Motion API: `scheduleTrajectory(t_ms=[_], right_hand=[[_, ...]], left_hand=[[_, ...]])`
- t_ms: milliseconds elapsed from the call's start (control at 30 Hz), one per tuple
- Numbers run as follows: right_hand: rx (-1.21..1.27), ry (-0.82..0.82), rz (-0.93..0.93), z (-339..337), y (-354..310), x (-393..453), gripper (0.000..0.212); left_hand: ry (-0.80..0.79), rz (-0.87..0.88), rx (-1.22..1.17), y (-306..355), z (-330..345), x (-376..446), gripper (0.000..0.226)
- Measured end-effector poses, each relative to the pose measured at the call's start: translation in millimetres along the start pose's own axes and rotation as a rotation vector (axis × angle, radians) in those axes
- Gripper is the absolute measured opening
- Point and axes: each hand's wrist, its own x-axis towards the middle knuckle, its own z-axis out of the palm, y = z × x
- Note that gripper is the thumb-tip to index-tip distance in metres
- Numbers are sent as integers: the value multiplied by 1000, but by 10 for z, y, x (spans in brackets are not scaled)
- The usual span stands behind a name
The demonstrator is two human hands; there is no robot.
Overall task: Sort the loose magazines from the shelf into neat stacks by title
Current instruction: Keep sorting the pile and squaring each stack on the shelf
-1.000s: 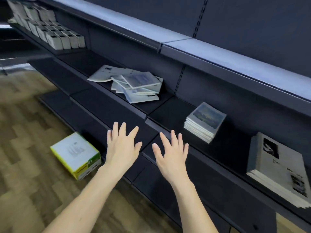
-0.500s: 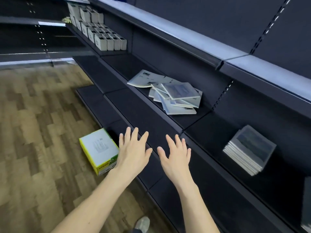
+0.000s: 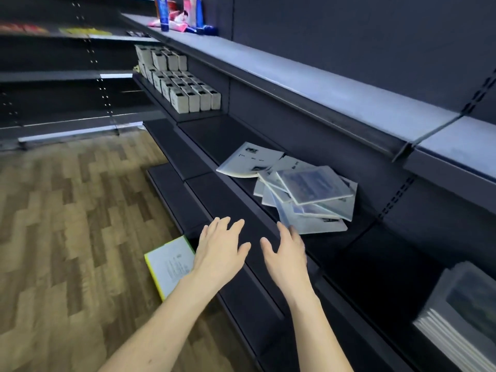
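Reaching forward over the dark shelving, the left hand (image 3: 218, 256) and the right hand (image 3: 285, 260) are both held out, backs up, with nothing in either of them. The left hand's fingers (image 3: 222, 226) are straight and lie close together with the thumb out to the side; the right hand's fingers (image 3: 284, 232) are straight too, though motion blur makes it hard to say how far apart they are. Its fingertips come just beside the near corner of the loose magazines (image 3: 303, 194), and I cannot tell whether they touch.

Those magazines lie in a fanned, crooked heap on the middle shelf (image 3: 214, 135), the top one turned at an angle to those beneath. Touching the heap on its far side lies a larger pale magazine (image 3: 248, 161) (white cover, a small dark picture near one corner), partly tucked under the others.

Farther right on the same shelf level, well apart from the heap, a neat stack (image 3: 461, 320) of magazines sits squared up, cut off by the edge of the view.

At the far end of that level stand rows of small pale boxes (image 3: 188, 95). On the upper shelf (image 3: 335, 95) are blue and pink bottles (image 3: 182, 17), blurred. A yellow-edged box (image 3: 169, 264) rests on the wood-pattern floor (image 3: 67, 224), partly hidden by the left wrist.
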Motion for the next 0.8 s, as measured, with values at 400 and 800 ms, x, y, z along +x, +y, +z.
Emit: scheduleTrajectory(t_ms=[400,800], right_hand=[[113,272,92,65,137,886,57],[33,737,374,343,87,1595,69]], left_hand=[[32,166,-45,9,169,985,53],[-73,424,-91,-49,208,2189,46]])
